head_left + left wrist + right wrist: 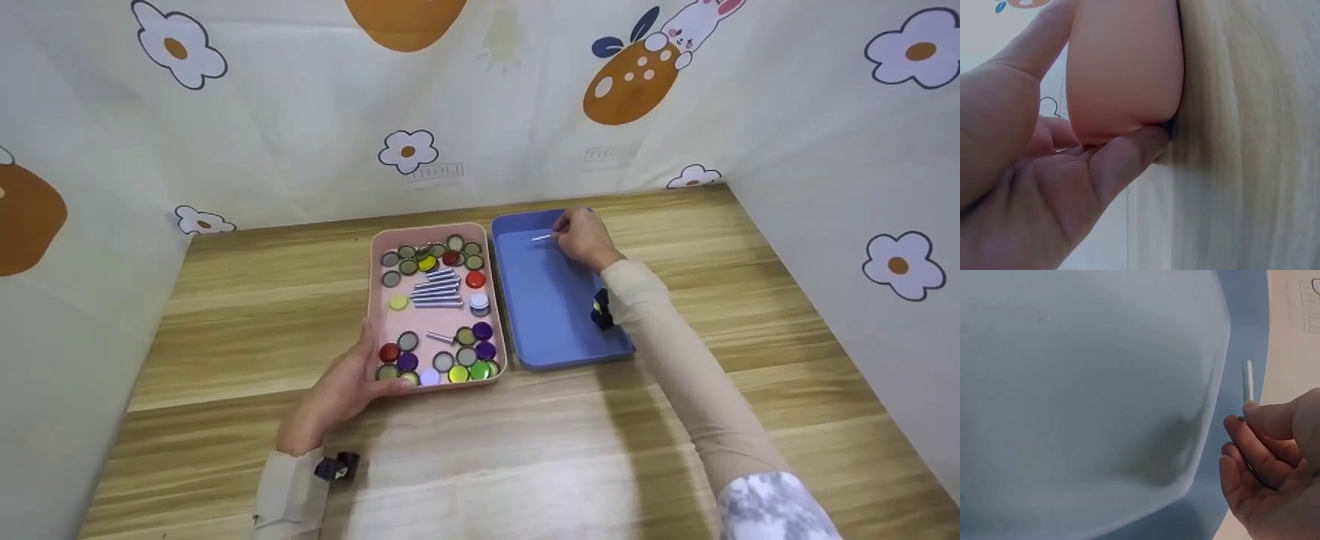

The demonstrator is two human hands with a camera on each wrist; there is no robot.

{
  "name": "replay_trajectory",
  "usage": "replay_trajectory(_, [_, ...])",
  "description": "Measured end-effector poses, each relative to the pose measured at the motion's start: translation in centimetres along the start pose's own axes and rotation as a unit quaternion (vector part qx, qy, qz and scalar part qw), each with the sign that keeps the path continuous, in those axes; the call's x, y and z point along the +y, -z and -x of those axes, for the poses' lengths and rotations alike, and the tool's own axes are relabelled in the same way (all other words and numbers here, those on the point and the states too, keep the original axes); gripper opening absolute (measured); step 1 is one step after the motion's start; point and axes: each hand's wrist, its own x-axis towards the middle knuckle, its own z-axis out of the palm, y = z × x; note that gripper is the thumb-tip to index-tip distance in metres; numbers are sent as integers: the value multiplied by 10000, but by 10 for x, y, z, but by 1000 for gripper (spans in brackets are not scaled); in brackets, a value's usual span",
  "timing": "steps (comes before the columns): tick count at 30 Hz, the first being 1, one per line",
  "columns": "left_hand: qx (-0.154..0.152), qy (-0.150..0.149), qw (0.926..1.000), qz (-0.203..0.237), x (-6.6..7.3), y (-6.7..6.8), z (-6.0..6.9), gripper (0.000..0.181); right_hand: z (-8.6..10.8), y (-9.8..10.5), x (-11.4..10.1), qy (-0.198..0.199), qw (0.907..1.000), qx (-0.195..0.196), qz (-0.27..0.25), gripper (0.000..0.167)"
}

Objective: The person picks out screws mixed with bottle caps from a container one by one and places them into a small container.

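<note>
Table, light wood grain (480, 465). Left hand (345, 386): gripping the near-left corner of a shallow pink rectangular tray (388, 319). Tray contents, near end: crimped metal bottle caps (443, 361), assorted colours, one loose silver bolt (440, 337) among them; middle: stack of silver bolts (437, 289), side by side; far end: more caps. Just beside, right: shallow blue rectangular tray (559, 315); adjoining tray walls stand between stack and right hand (583, 236). Right hand: at blue tray's far end, thumb and fingertip pinching one threaded silver metal bolt (1248, 379), free end pointing left. Backdrop: white cloth (315, 112), flower-printed.
</note>
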Motion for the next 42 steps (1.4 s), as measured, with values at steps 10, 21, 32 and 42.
replay_trajectory(10, [1,-209,9995,-248,-2,0,1,121,-8,-8,2,51,9995,-44,308,18])
replay_trajectory(21, [-65,-72,9999,-93,0,0,1,121,-12,-12,-1,3,9998,50,201,19])
replay_trajectory(32, [-72,-45,10000,46,-1,0,1,120,-14,-11,2,30,9995,-27,308,20])
replay_trajectory(42, [76,-234,9995,-209,0,-1,0,122,-15,-9,1,-63,9985,-112,527,20])
